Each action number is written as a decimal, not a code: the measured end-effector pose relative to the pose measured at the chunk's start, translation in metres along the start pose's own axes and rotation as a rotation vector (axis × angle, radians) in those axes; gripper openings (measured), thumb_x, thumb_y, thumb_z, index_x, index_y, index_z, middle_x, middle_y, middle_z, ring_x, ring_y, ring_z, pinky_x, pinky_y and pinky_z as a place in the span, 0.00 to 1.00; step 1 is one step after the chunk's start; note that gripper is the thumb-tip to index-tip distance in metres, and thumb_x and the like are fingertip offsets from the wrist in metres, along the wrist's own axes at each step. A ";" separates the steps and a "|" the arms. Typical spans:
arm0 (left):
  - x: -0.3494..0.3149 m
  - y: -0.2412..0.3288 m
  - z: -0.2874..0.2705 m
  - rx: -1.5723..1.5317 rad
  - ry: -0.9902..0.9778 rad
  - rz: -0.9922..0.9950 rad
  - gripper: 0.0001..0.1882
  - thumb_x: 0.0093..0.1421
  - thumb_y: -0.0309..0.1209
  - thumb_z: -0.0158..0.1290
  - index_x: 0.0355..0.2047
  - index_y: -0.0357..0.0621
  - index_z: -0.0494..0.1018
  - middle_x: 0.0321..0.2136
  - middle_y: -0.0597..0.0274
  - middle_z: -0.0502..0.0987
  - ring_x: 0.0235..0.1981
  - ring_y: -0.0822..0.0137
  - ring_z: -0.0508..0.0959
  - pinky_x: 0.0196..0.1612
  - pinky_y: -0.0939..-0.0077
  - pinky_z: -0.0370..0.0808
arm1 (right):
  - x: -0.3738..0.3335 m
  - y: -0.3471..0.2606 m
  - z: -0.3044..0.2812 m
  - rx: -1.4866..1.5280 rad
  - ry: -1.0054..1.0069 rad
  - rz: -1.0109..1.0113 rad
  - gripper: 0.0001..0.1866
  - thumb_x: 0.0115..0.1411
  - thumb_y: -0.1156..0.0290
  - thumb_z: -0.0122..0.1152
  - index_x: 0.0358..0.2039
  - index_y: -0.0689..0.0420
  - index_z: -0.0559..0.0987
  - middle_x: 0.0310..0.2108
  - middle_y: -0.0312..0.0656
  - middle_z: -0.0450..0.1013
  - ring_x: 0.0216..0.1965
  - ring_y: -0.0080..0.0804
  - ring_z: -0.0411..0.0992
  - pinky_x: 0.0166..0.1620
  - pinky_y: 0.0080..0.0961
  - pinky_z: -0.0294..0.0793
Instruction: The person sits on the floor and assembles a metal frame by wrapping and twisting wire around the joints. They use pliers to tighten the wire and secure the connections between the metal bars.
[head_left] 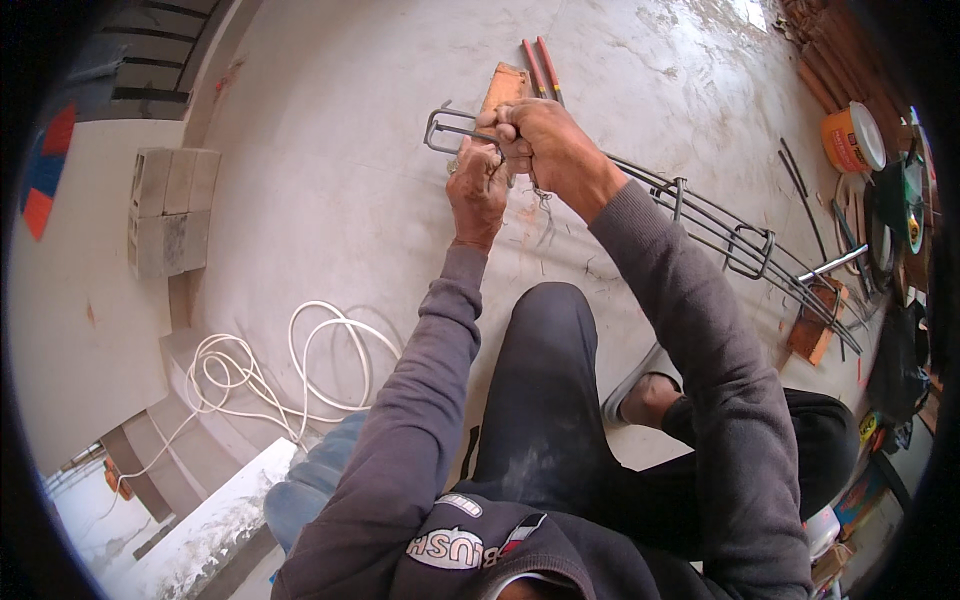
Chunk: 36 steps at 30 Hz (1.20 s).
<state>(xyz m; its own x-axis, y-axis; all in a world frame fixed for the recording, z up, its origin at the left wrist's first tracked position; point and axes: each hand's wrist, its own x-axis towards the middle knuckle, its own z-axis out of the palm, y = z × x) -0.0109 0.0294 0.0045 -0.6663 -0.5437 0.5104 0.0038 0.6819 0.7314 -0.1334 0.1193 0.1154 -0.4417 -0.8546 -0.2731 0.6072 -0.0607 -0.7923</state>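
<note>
A long, narrow cage of steel reinforcing bars (720,219) runs from under my hands to the right. My left hand (477,200) is closed around its near end, where a bent steel stirrup (436,126) sticks out. Against it, my right hand (562,152) is closed with thumb and fingertips pinched together; what they hold is hidden. Just beyond my fingers, an orange brick (506,84) lies beneath the cage end. Two red handles of a hand tool (540,66) point away beside the brick. Thin tangled wire (542,198) hangs below my right hand.
Another brick (815,320) props the cage's far end. An orange bucket (852,138) and loose rods (800,185) stand along the right. Grey blocks (172,212) are stacked at the left. A white cable (250,378) coils on the floor beside my left arm.
</note>
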 end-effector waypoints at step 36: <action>0.057 -0.067 -0.072 -0.878 0.054 -1.336 0.13 0.67 0.38 0.57 0.35 0.39 0.76 0.26 0.58 0.78 0.27 0.63 0.77 0.37 0.60 0.82 | -0.044 0.072 -0.089 -1.722 0.051 -0.565 0.04 0.62 0.71 0.56 0.35 0.56 0.75 0.29 0.43 0.74 0.28 0.42 0.78 0.31 0.39 0.76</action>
<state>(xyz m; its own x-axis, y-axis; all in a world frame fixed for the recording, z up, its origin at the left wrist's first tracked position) 0.0046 -0.0826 0.0177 -0.5173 -0.5212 -0.6788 -0.1123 -0.7449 0.6576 -0.1294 0.1985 0.0216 -0.3675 -0.9058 0.2109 -0.8801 0.2653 -0.3939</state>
